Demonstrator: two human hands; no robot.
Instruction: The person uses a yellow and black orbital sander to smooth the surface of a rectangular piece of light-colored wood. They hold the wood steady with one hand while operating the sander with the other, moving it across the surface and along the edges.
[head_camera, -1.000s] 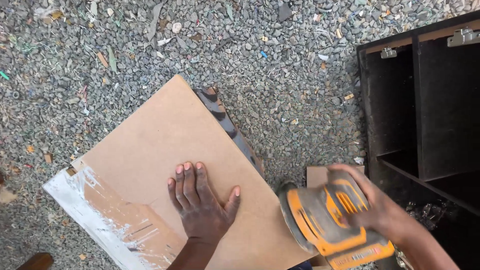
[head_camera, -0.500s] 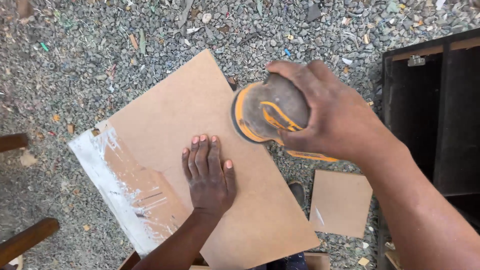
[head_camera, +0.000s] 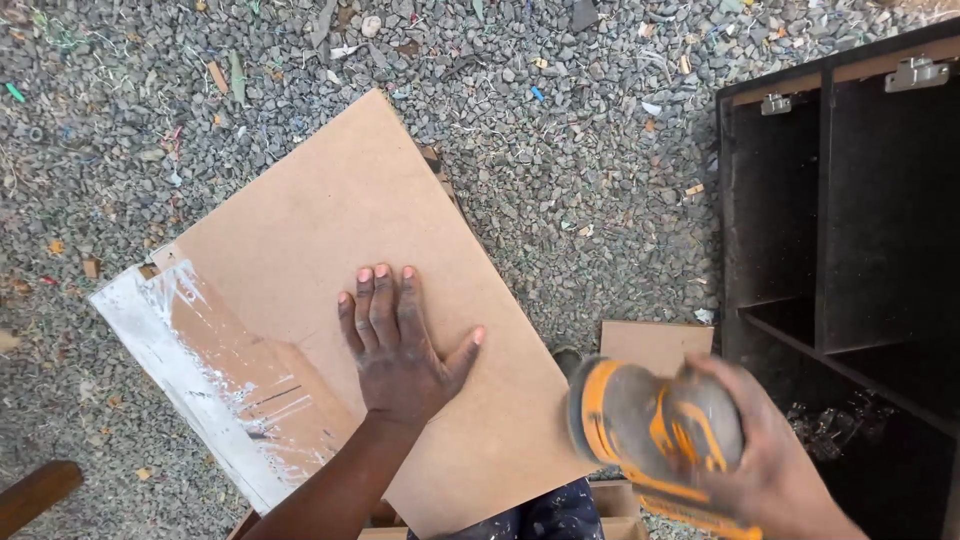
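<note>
My left hand (head_camera: 398, 350) lies flat on the brown fibreboard panel (head_camera: 330, 260), palm down, fingers straight and close together with the thumb spread to the right — pressing, not gripping. The panel sits tilted across some support I can barely see, above the gravel ground (head_camera: 560, 130); its lower left edge carries a band of white filler or paint (head_camera: 190, 370) with scraped streaks. My right hand (head_camera: 770, 470) is wrapped over the top of an orange and grey palm sander (head_camera: 650, 430), fingers curled around its domed body. It hovers just off the panel's lower right edge, apart from the board; it is blurred, so I cannot tell whether the pad is running.

I judge the panel stiff and flat but fairly light, with a smooth, dusty face that could slide under a sideways push — hence the flat palm near its middle is a sensible hold. To lift it, I would take it by two opposite edges; its corners look likely to chip. The sander seems compact and somewhat top-heavy, best held just as it is, by the dome. A smaller offcut (head_camera: 655, 345) lies on the gravel below the sander, and a dark cabinet (head_camera: 830, 200) with metal hinges stands to the right.
</note>
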